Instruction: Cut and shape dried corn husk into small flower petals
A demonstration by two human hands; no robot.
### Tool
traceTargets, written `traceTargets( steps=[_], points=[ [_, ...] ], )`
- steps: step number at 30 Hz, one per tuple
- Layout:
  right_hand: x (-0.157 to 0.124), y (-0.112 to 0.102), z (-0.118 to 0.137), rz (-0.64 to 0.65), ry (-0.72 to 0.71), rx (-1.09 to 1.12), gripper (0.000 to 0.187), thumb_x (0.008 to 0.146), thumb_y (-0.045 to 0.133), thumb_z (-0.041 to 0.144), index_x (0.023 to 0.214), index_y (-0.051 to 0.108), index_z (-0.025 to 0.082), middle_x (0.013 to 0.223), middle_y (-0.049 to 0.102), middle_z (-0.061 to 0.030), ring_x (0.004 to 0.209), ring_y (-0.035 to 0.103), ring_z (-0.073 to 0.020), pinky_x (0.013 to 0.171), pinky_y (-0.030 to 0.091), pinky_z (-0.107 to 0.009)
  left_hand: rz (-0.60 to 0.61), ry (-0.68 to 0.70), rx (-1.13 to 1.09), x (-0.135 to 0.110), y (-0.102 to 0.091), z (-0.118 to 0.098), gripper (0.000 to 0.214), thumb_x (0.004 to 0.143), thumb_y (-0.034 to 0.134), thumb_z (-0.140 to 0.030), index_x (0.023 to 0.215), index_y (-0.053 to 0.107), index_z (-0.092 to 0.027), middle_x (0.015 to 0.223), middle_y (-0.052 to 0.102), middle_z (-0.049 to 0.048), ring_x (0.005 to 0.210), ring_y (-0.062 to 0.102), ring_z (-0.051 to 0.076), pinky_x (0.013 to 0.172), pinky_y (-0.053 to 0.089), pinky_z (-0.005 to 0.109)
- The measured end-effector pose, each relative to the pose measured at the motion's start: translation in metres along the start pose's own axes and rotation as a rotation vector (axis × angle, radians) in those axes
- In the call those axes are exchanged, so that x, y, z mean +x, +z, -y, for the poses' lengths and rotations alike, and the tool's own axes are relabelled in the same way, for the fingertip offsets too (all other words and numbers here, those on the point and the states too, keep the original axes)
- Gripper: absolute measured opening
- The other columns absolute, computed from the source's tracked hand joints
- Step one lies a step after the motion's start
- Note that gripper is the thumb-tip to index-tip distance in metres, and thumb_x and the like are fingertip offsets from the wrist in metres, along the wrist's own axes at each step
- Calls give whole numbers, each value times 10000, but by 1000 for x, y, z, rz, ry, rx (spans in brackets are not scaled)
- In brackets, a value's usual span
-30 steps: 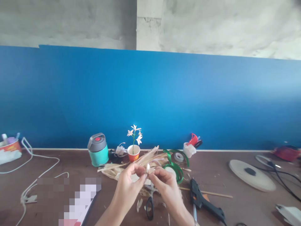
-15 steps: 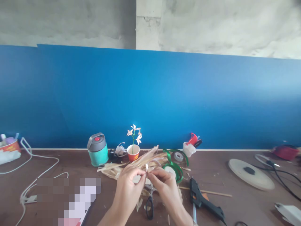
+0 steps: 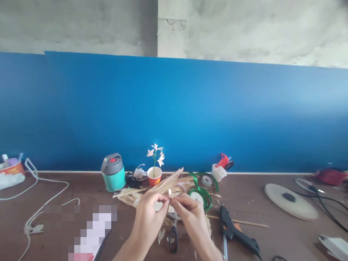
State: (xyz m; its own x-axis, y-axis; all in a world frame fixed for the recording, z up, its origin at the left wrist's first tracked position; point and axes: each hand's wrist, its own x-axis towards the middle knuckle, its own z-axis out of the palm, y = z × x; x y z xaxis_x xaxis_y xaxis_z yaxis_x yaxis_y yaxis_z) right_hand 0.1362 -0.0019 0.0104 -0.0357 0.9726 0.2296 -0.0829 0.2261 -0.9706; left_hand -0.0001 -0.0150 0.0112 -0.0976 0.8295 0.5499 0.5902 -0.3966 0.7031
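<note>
My left hand (image 3: pixel 150 212) and my right hand (image 3: pixel 190 210) meet over the middle of the table, both closed in a pinch. Between their fingertips a small pale petal-like piece (image 3: pixel 170 193) sticks up; its lower end is hidden by the fingers. Beneath and behind the hands lies a pile of dried husk strips (image 3: pixel 168 181). Scissors with dark handles (image 3: pixel 173 239) rest under the wrists, their blades partly covered. A roll of green ribbon (image 3: pixel 208 199) lies just beyond my right hand. Behind, a paper cup (image 3: pixel 154 177) holds a stem with pale flowers (image 3: pixel 157 154).
A black glue gun (image 3: pixel 236 232) lies to the right, near a thin stick (image 3: pixel 252 223). A turquoise food jar (image 3: pixel 114 177) stands back left. A round lid (image 3: pixel 290 206) and cables are at right, a white cord (image 3: pixel 51 180) at left. A blue partition (image 3: pixel 174 108) closes the back.
Both hands keep their pinch on the small pale piece, with almost no movement. The whole view has shifted very slightly.
</note>
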Motion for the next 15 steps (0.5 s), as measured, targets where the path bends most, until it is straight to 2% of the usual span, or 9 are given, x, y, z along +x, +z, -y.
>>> traceTargets(
  steps=[9,15],
  points=[
    [-3,3,3,-15,39,106,165,632,775,374,634,774,209,681,700,-62,694,598,-214,649,481,-292,13,-10,-77,0,1,-1,134,777,557,-164,664,620,-198,716,669,22,727,643,190,706,511,309],
    [1,0,2,3,61,83,210,613,782,392,636,754,186,681,697,-62,673,592,-205,642,464,-296,12,-19,-117,1,-2,-4,119,780,560,-182,677,619,-193,721,660,19,722,639,182,707,502,299]
  ],
)
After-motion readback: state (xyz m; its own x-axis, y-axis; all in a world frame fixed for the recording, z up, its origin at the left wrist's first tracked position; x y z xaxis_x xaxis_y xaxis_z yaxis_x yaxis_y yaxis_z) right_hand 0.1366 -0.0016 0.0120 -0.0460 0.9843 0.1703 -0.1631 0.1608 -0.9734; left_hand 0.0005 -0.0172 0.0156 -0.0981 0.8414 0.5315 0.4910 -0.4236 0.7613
